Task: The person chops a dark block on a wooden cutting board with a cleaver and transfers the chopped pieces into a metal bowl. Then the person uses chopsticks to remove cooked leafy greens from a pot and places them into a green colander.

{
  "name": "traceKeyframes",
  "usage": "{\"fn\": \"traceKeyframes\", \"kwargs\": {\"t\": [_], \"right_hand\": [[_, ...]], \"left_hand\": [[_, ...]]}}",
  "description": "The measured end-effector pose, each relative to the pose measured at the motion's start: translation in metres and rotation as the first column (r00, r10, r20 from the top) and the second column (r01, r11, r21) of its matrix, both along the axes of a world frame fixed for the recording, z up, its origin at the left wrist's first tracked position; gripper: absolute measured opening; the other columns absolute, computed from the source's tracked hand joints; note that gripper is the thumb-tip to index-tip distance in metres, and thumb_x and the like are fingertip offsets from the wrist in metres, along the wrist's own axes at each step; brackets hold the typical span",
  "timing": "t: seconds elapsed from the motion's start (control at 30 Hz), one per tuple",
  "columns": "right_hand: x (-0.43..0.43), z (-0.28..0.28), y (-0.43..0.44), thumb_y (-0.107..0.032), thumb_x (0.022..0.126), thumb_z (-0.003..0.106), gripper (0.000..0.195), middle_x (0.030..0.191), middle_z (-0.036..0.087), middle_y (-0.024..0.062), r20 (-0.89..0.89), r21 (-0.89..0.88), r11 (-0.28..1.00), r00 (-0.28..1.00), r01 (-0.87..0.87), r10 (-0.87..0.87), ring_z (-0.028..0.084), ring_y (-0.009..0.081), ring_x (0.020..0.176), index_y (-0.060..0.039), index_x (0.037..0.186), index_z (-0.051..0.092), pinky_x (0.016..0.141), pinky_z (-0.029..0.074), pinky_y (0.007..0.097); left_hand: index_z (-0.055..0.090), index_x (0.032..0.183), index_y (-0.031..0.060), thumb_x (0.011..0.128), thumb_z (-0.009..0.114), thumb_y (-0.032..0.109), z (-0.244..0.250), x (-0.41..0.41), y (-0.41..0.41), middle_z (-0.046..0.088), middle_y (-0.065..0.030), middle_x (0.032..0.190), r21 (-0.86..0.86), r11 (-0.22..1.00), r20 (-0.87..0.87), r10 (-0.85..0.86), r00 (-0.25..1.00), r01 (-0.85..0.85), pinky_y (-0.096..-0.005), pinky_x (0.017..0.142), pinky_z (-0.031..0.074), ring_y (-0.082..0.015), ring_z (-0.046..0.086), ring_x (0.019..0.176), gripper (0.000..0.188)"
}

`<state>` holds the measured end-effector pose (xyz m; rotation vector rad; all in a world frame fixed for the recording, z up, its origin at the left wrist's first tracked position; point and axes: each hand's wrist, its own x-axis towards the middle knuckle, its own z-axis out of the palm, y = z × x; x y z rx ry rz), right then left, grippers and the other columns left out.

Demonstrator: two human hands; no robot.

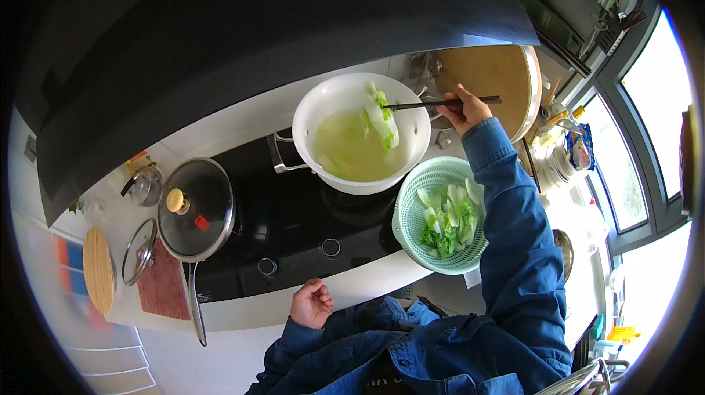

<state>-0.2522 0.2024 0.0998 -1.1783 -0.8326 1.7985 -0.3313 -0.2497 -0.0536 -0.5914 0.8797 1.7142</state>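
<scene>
Dark chopsticks (pixel 424 103) are gripped in my right hand (pixel 466 111), their tips on pale green leaf vegetable (pixel 379 116) held over the white pot (pixel 319 92). Light green broth (pixel 347 147) with leaf pieces fills the pot's lower part. A mint-green plastic colander (pixel 405 235) stands below my right forearm, holding more cut leaves (pixel 450 219); the sleeve covers part of its right rim. My left hand (pixel 312 303) hangs in front of the counter edge, fingers curled, with nothing visible in it.
A black cooktop (pixel 292 219) lies under the pot. On its left sits a lidded pan (pixel 195 210), its handle (pixel 195 307) jutting past the counter edge. A glass lid (pixel 139 252) rests by a reddish cloth (pixel 161 285). Overhead hangs a dark range hood (pixel 286 26). A round wooden board (pixel 484 81) leans behind.
</scene>
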Motion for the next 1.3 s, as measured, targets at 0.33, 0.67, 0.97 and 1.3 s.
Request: {"fn": "traceKeyframes", "kwargs": {"t": [0.33, 0.67, 0.97, 1.3], "right_hand": [[0.141, 0.05, 0.003, -0.03, 0.095, 0.054, 0.035, 0.077, 0.065, 0.0129, -0.287, 0.078, 0.994, 0.953, -0.08, 0.099, 0.067, 0.0249, 0.069, -0.0004, 0.078, 0.061, 0.059, 0.062, 0.03], [0.23, -0.038, -0.102, -0.029, 0.093, 0.057, 0.03, 0.079, 0.062, 0.0119, 0.289, 0.144, 0.988, 0.953, 0.054, -0.095, 0.065, 0.0204, 0.065, -0.0003, 0.084, 0.059, 0.058, 0.058, 0.0279], [0.192, 0.024, -0.1, -0.021, 0.095, 0.052, 0.026, 0.086, 0.062, 0.0132, 0.112, 0.55, 0.835, 0.99, 0.011, -0.087, 0.066, 0.022, 0.076, 0.0035, 0.092, 0.061, 0.064, 0.058, 0.0294], [-0.023, -0.013, -0.05, -0.014, 0.091, 0.053, 0.02, 0.081, 0.061, 0.0081, 0.435, 0.429, 0.703, 0.812, -0.567, 0.389, 0.061, 0.0159, 0.072, 0.0034, 0.089, 0.063, 0.064, 0.058, 0.0311]], "left_hand": [[0.056, 0.079, 0.0113, 0.083, 0.056, 0.01, 0.0, 0.012, 0.019, 0.053, -0.0014, 0.068, 0.018, 0.994, -0.004, -0.109, 0.994, 0.109, -0.0274, 0.055, 0.039, -0.0131, 0.047, 0.057, 0.004], [0.058, 0.083, 0.0121, 0.084, 0.055, 0.011, -0.004, 0.026, 0.037, 0.053, -0.0008, 0.068, 0.012, 0.978, -0.004, -0.207, 0.978, 0.207, -0.027, 0.055, 0.039, -0.0124, 0.048, 0.057, 0.003], [0.059, 0.084, 0.011, 0.084, 0.055, 0.011, -0.007, 0.015, 0.033, 0.056, -0.0028, 0.068, 0.037, 0.978, 0.019, -0.207, 0.978, 0.206, -0.0284, 0.056, 0.039, -0.0142, 0.049, 0.059, 0.004], [0.058, 0.084, 0.0084, 0.083, 0.056, 0.009, -0.006, -0.008, 0.013, 0.053, -0.0038, 0.068, 0.01, 0.999, 0.034, -0.05, 0.998, 0.049, -0.0291, 0.058, 0.039, -0.0147, 0.048, 0.059, 0.003]]}}
